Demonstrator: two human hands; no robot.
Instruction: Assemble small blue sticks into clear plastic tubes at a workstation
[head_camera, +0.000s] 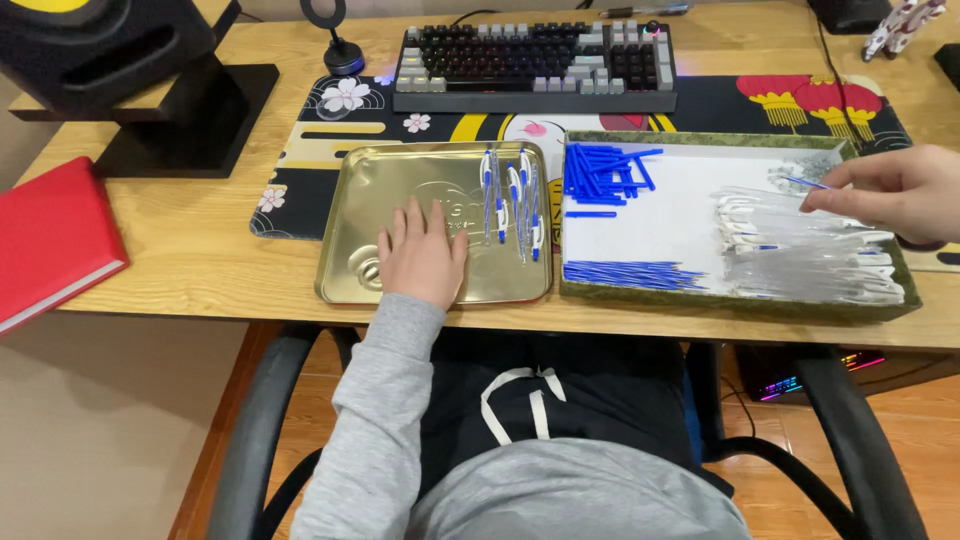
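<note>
Left hand (422, 252) lies flat on the gold tray (372, 178), fingers spread and apart, holding nothing. It seems to keep the tray from sliding. Just right of it on the tray lie a few finished pens (510, 200), clear with blue and white parts, side by side and pointing far and near.

Right hand (895, 192) is over the right end of the box (725, 300). Its thumb and first finger are pinched together on a thin blue refill (806, 183), which sticks out to the left. The refill is lifted a bit above the far right corner of the box.

The box sits right of the tray, touching it or nearly so. In its far left part lies a heap of blue caps (600, 170). In its near left part lies a row of thin blue refills (625, 272). On the right lies a big pile of clear pen tubes (810, 255) with white tips, just under the right hand.

It looks like pens are being put together, one part at a time, and the step now looks like picking up a part. The next move calls for a clear tube to go with the refill, so the left hand may need to leave the tray and help. The refill is thin, so it needs a soft, steady pinch and good aim into the tube.

Far off sit a keyboard (535, 65) and a desk mat (300, 190). A red book (50, 240) lies on the left.
</note>
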